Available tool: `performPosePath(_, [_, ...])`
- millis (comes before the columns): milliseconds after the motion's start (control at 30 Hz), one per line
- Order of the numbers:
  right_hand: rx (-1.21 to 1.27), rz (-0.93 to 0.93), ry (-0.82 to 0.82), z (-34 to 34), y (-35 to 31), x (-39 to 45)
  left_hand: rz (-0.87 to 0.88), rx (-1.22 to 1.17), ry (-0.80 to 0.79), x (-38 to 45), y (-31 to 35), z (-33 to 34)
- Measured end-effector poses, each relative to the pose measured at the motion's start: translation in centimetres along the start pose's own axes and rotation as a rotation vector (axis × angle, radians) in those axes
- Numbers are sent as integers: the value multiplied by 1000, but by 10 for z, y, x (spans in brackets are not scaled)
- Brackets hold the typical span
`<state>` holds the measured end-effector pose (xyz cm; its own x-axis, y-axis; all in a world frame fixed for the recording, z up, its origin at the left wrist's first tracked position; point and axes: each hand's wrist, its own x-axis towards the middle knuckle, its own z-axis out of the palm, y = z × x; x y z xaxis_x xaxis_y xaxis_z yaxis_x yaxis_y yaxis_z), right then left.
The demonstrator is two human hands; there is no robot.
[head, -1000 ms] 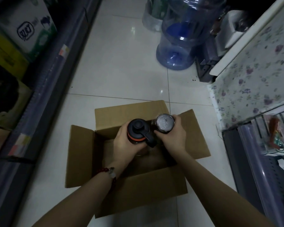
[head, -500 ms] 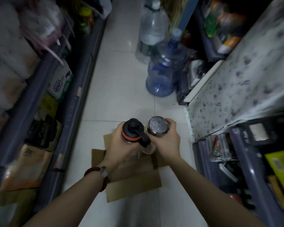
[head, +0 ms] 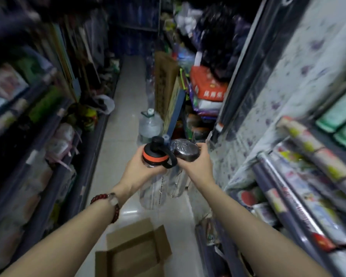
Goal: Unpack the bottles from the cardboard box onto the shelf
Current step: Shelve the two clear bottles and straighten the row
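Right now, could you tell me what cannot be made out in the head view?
- Cardboard box: near side cut off by the bottom edge, so any remaining bottles are hidden.
- Right shelf and left shelf: goods smeared by motion blur; labels unreadable.
- Clear bottles: upper bodies covered by the left hand and right hand.
- Aisle's far end: too dark.

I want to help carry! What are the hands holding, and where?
Left hand: clear orange-ringed black-capped bottle, below the cap. Right hand: clear dark-lidded bottle, likewise.

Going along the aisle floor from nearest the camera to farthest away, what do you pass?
cardboard box → left hand and right hand, each holding a clear bottle above the floor → water jug → white plastic bag
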<state>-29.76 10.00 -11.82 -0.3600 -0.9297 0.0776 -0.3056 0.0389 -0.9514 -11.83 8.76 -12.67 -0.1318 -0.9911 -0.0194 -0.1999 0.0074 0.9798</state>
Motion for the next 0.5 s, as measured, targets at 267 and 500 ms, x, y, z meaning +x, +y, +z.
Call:
performPosePath(267, [61,-140,190,-88,-129,10,165,-46,-153,19,161,1])
performPosePath(500, [82,-187,384,-156,-198,-7,318,-91,-369,28,252,28])
